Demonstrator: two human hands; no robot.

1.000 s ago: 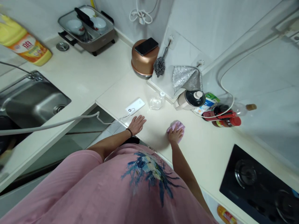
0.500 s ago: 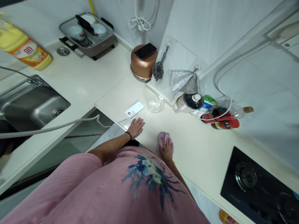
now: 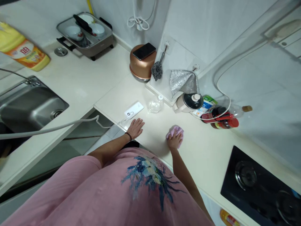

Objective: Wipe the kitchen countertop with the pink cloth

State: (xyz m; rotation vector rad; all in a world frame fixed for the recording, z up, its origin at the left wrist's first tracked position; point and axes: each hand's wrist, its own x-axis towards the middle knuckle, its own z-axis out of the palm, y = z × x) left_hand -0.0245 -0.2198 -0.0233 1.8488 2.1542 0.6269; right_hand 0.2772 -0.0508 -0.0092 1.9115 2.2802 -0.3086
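My right hand (image 3: 174, 141) presses a crumpled pink cloth (image 3: 176, 130) down on the cream countertop (image 3: 152, 131), its fingers curled over the fabric. Near the counter's front edge, my left hand (image 3: 135, 128) lies flat with fingers spread and holds nothing. Just beyond it is a white power bank (image 3: 134, 110) with a white cable plugged into it. A clear glass jar (image 3: 154, 105) stands to the right of the power bank, away from both hands.
A kettle (image 3: 189, 102), seasoning bottles (image 3: 224, 121) and packets line the wall at right. The black gas stove (image 3: 256, 188) is farther right. A copper-coloured pot (image 3: 142, 64) carrying a phone (image 3: 144, 51) sits in the corner. Left are an electric pan (image 3: 91, 45), detergent jug (image 3: 25, 50) and sink (image 3: 33, 106).
My right hand has slid the pink cloth forward and to the right across the countertop. My left hand stays in the same place.
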